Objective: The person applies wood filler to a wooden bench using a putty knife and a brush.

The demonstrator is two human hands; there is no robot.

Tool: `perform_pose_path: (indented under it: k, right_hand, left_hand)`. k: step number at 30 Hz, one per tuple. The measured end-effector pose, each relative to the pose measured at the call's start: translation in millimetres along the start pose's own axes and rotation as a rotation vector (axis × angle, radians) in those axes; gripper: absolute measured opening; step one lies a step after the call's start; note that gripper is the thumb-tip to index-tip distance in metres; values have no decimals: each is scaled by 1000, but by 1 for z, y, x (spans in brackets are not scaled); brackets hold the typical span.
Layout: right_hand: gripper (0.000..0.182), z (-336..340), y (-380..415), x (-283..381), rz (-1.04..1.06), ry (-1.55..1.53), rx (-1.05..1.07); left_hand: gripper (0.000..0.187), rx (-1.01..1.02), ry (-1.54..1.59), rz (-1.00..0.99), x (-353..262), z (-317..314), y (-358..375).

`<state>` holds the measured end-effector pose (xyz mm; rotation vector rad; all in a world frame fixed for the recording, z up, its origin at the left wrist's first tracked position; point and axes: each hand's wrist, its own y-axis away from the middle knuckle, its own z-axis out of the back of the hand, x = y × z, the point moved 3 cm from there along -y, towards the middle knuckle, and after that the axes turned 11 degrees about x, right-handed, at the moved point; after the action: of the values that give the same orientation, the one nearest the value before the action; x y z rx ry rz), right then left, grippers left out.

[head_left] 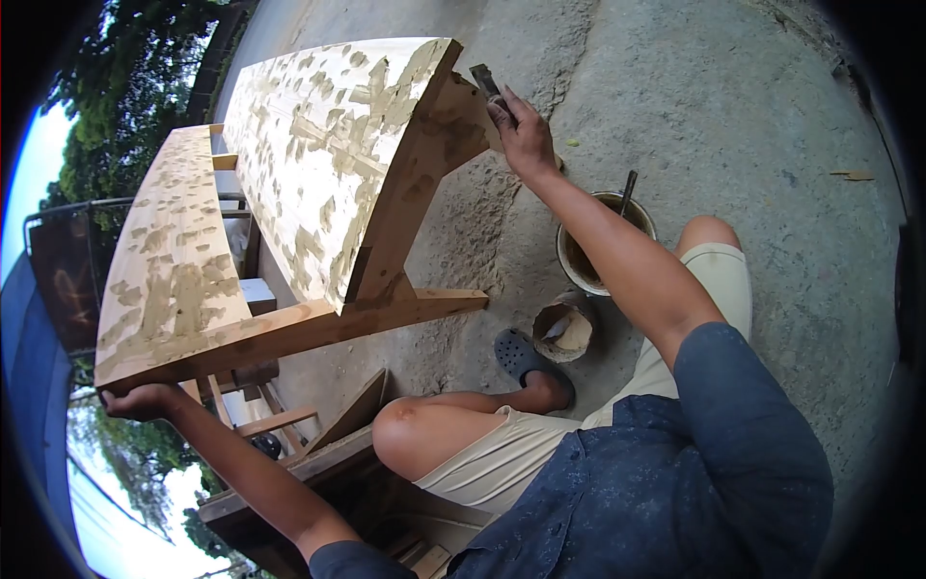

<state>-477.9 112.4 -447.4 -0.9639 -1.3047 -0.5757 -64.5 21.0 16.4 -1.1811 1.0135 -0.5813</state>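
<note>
A wooden piece with two long curved boards stands at the left; brown filler patches dot the wide board and the narrower board. My left hand is closed around the lower corner of the narrower board, its fingers partly hidden beneath the edge. To the right of the wide board's end, my right hand grips a putty knife with a dark, smeared blade. The knife is near the wooden end piece; whether they touch is unclear.
On the concrete ground, a bucket holds a dark-handled tool. A smaller container with pale material stands beside my clog. Wooden pieces lie below the boards.
</note>
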Motion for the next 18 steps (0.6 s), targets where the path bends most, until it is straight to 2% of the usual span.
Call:
perform_pose_path:
  k: [3, 4, 6, 9, 11, 13, 16, 18]
  right_hand:
    - [45, 28, 4, 27, 273, 47, -31]
    - [45, 35, 2, 34, 272, 49, -27]
    - [44, 38, -1, 43, 202, 150, 230]
    - [42, 52, -7, 31, 128, 314, 318]
    - [43, 61, -9, 15, 166, 352, 295]
    - [44, 68, -8, 25, 202, 383, 262]
    - [44, 67, -13, 48, 230, 361, 296]
    - [43, 61, -13, 39, 193, 370, 305]
  left_hand:
    - [58, 15, -4, -9, 0, 1, -1]
    - [58, 17, -7, -6, 2, 2, -1]
    - [58, 18, 7, 2, 4, 2, -2]
    - [57, -8, 11, 9, -1, -1, 2]
    - [57, -36, 3, 15, -2, 0, 3]
    - [55, 30, 7, -6, -1, 1, 0]
    - [55, 4, 7, 12, -4, -1, 3]
    - [55, 10, 13, -4, -1, 0, 2]
